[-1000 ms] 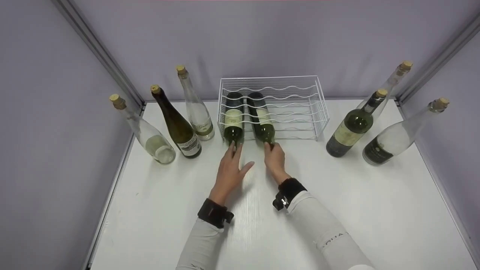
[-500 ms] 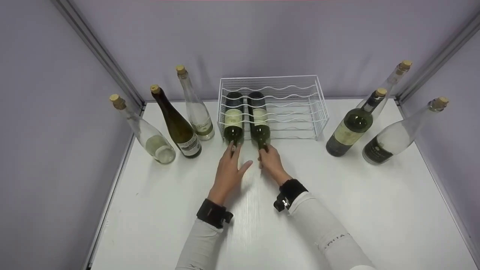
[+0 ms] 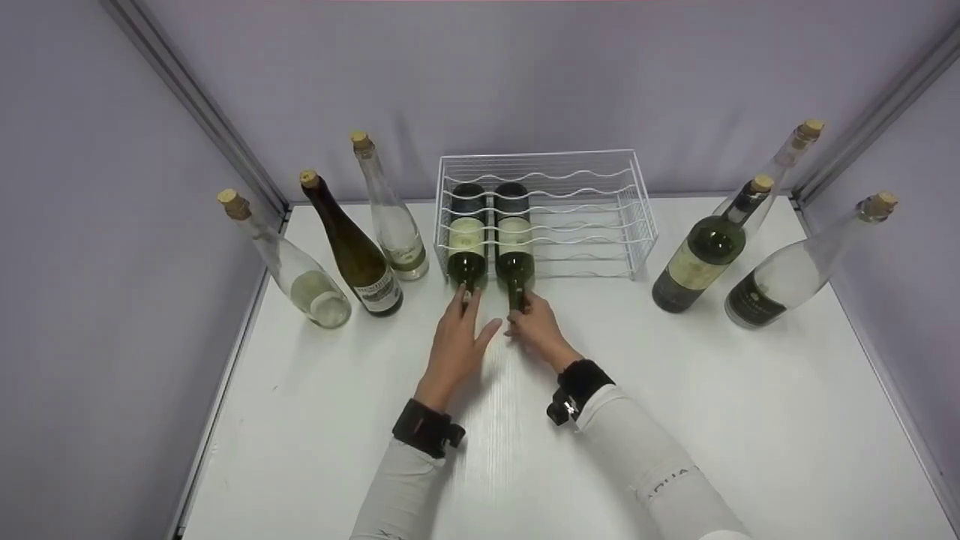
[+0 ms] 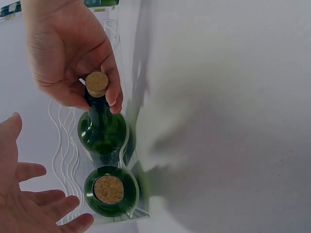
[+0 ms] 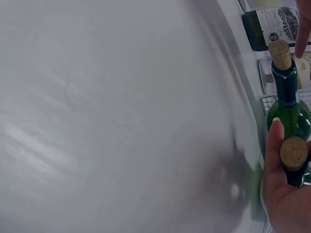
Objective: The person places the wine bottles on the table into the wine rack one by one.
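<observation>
Between the right fingers [image 4: 113, 88] lies a green bottle's neck [image 4: 99, 108]

Corked green glass bottle [image 3: 467, 238] with a cream label's lying inside the left end of a white wavy-wire rack [image 3: 585, 228], matching green bottle [image 3: 514, 238] just to its right, both necks poking out nearward.

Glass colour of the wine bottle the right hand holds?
The wine bottle in the right hand is green glass, clearest in the left wrist view.
</observation>
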The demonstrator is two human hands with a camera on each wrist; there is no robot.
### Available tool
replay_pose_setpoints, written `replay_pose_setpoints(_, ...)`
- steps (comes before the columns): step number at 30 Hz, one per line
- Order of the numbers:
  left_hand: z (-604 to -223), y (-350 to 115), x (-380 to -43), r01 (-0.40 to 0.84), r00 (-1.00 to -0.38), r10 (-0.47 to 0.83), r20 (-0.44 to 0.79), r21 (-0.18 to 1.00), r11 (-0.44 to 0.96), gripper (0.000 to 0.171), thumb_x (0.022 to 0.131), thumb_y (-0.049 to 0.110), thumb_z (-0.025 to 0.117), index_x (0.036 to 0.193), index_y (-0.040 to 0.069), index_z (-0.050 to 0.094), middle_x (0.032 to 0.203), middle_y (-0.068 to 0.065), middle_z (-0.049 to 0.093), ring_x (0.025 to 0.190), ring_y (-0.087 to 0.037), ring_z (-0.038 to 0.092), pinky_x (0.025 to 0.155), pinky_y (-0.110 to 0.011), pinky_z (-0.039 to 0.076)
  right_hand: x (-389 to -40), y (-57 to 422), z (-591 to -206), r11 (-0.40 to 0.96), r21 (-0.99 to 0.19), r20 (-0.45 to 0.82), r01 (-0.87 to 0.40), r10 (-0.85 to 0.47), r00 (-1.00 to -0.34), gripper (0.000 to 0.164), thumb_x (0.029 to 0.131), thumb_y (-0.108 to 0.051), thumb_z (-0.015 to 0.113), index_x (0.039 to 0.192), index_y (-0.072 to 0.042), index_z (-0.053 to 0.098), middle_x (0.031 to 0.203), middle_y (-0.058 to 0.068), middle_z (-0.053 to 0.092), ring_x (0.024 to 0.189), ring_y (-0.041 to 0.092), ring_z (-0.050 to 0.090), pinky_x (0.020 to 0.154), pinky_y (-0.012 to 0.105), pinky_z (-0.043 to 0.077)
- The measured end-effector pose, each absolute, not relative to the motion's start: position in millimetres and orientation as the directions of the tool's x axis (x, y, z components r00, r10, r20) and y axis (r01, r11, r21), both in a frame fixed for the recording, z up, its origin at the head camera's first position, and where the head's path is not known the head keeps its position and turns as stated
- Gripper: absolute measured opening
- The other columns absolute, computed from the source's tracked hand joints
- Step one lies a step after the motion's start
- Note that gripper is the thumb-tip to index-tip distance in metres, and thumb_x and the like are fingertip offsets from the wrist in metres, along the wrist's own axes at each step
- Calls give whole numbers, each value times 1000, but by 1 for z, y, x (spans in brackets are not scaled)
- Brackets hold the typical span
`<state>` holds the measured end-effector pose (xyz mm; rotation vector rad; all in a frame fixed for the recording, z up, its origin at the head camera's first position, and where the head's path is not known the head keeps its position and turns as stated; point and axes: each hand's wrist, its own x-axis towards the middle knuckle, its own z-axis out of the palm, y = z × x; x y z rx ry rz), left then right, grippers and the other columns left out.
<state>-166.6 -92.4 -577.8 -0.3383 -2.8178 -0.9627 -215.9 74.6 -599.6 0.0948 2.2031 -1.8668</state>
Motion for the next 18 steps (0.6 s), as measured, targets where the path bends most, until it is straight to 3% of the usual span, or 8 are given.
replay_pose_setpoints(11,-577,-91,-165,246,-968,164,191,580,776,70,101,52,45,152,5,34,156,-24,25,140,-39,30,111,-51,30,-214,72,-599,260,-960,-138,107,-102,-985,52,91,2,62,140,4,46,112,25,63,81,35,69,71,38,58)
replay_pose_setpoints(18,-579,-92,-166,262,-964,172,205,588,765,69,101,50,47,152,4,35,155,-26,26,139,-41,32,109,-52,31,-213,74,-601,316,-946,-109,77,-83,-991,62,89,-3,67,146,0,42,118,24,61,85,28,70,68,33,59)
